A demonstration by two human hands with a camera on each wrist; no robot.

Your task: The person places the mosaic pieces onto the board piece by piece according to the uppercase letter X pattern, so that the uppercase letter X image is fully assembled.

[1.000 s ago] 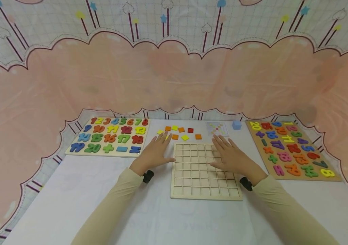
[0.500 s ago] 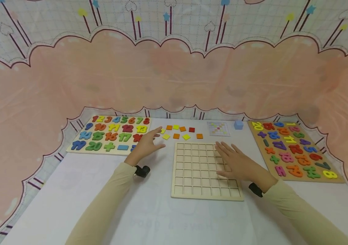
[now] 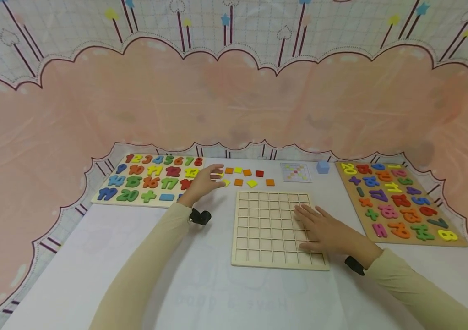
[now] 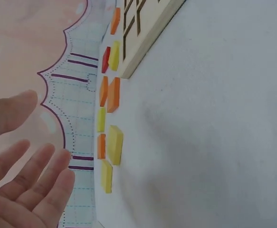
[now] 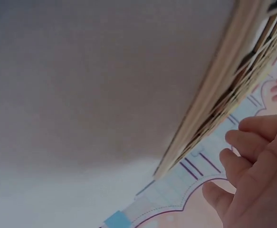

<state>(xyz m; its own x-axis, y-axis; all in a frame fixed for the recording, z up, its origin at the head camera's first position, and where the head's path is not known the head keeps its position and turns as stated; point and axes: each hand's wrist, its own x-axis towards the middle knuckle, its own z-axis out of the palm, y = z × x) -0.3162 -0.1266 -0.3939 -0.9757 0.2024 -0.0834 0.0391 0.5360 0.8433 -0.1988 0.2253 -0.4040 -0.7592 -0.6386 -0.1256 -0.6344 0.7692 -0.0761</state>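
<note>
My left hand point(image 3: 202, 184), fingers spread and holding nothing, hovers by the left end of a group of small square tiles. Its fingers overlap a yellow tile point(image 3: 226, 182) in the head view; the left wrist view shows the hand point(image 4: 31, 178) apart from the nearest yellow tile point(image 4: 114, 145). Orange tiles point(image 3: 238, 182), yellow ones and one red tile point(image 3: 259, 173) lie flat behind the wooden grid board point(image 3: 258, 229), whose squares hold no tiles. Over the board's right side is my right hand point(image 3: 326, 231), fingers extended, holding nothing. In the right wrist view the hand point(image 5: 257, 166) is above the board's edge point(image 5: 200, 109).
A number puzzle board point(image 3: 112, 201) lies at the left, partly behind my left hand. Another number board point(image 3: 413, 237) is at the right. A patterned card point(image 3: 296, 172) and a blue cube point(image 3: 323, 167) sit at the back, before the printed cloth backdrop point(image 3: 234, 105).
My left hand has moved off the grid board's left edge, first leftward, then forward toward the tiles. My right hand has drawn back slightly to the right over the board.
</note>
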